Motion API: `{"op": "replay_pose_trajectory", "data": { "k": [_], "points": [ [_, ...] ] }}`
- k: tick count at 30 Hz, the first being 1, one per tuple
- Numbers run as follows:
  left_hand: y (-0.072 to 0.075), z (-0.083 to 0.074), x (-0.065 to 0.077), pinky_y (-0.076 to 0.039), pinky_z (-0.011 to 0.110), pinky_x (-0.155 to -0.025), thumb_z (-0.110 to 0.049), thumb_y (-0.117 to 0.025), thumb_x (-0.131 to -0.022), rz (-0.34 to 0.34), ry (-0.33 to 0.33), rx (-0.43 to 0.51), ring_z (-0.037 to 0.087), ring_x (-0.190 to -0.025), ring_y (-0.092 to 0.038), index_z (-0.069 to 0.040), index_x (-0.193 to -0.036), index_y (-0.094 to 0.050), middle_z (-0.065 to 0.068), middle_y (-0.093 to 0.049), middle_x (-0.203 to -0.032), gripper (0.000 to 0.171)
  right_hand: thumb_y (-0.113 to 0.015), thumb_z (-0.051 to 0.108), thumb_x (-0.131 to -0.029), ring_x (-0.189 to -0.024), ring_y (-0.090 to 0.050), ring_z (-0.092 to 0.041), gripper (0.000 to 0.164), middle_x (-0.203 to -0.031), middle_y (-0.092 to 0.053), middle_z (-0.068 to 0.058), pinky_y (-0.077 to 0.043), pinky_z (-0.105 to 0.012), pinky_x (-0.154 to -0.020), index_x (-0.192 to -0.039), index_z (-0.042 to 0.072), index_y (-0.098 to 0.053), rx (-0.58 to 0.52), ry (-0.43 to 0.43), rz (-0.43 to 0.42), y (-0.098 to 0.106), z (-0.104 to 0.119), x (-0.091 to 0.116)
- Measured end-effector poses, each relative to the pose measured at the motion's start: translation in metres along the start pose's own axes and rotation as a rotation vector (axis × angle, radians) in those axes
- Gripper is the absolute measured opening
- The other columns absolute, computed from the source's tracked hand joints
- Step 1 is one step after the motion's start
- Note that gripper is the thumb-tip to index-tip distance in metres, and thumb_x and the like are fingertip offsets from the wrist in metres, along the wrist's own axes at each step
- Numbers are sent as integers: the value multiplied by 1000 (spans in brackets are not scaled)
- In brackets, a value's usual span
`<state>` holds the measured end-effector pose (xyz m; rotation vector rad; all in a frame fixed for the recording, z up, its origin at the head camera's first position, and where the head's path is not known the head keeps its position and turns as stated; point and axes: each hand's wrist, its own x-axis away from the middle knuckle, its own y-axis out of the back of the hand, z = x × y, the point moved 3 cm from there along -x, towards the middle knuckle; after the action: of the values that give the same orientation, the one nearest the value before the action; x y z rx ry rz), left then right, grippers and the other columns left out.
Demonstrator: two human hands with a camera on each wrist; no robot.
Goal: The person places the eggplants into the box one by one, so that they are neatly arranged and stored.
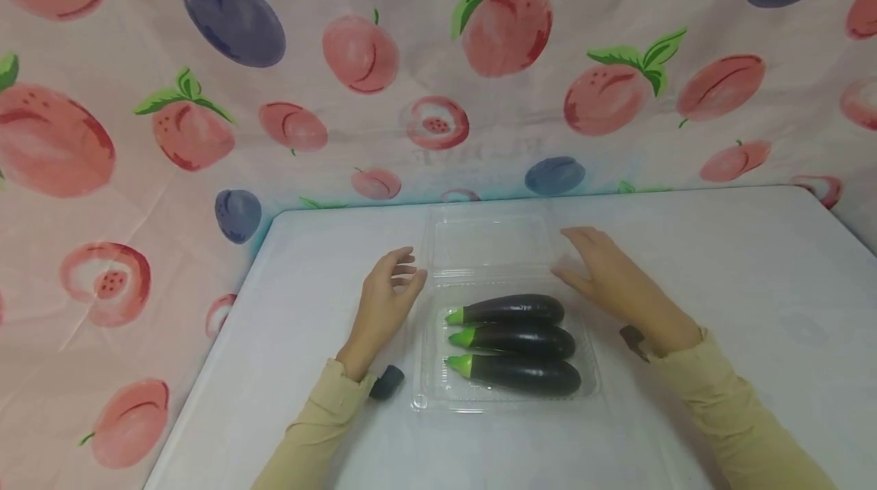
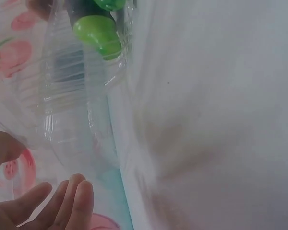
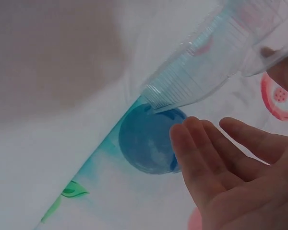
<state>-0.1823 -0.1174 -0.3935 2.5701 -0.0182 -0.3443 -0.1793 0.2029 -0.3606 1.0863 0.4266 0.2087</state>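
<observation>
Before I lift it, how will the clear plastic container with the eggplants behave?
The clear plastic container looks thin-walled, so it may flex. Its open lid could swing. The three eggplants look glossy and rounded, so they might slide or roll if it tips.

Wrinkled khaki sleeves (image 1: 733, 410) are worn with dark wrist devices (image 1: 387, 383).

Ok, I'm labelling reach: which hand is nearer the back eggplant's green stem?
Left. The left hand is just left of the green stem; the right hand is past the eggplant's opposite, rounded end.

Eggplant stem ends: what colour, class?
Bright green; the stem ends show best in the head view.
</observation>
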Motion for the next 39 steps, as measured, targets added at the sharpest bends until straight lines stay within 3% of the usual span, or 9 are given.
{"op": "replay_pose_trajectory", "data": {
  "k": [10, 17, 28, 39],
  "points": [
    [-4, 5, -6, -55, 39, -97, -20, -67, -95, 28, 64, 42, 26, -112, -64, 0, -138, -52, 17, -62, -128, 50, -61, 29, -99, -135, -37, -49, 65, -141, -42, -34, -30, -62, -113, -143, -12, -37, -82, -98, 58, -6, -14, 1],
    [-6, 9, -8, -54, 38, -97, -22, -69, -94, 38, 90, 56, 25, -112, -65, -3, -138, -52, 15, -63, -127, 51, -59, 31, -100, -125, -49, -48, 67, -139, -44, -33, -39, -62, -107, -145, -11, -33, -156, -133, 84, -8, -15, 2],
    [-8, 12, -6, -55, 38, -97, -26, -67, -95, 47, 116, 63, 25, -112, -65, 0, -136, -54, 13, -65, -124, 51, -55, 38, -101, -124, -51, -48, 71, -143, -43, -32, -43, -62, -103, -149, -8, -29, -232, -213, 149, -12, -20, 3],
    [-11, 14, -7, -56, 37, -94, -26, -65, -97, 61, 113, 73, 24, -110, -66, 0, -133, -57, 11, -67, -121, 45, -55, 34, -102, -119, -55, -47, 64, -138, -47, -32, -47, -60, -101, -145, -10, -35, -271, -212, 153, -15, -19, 2]
  ]
}}
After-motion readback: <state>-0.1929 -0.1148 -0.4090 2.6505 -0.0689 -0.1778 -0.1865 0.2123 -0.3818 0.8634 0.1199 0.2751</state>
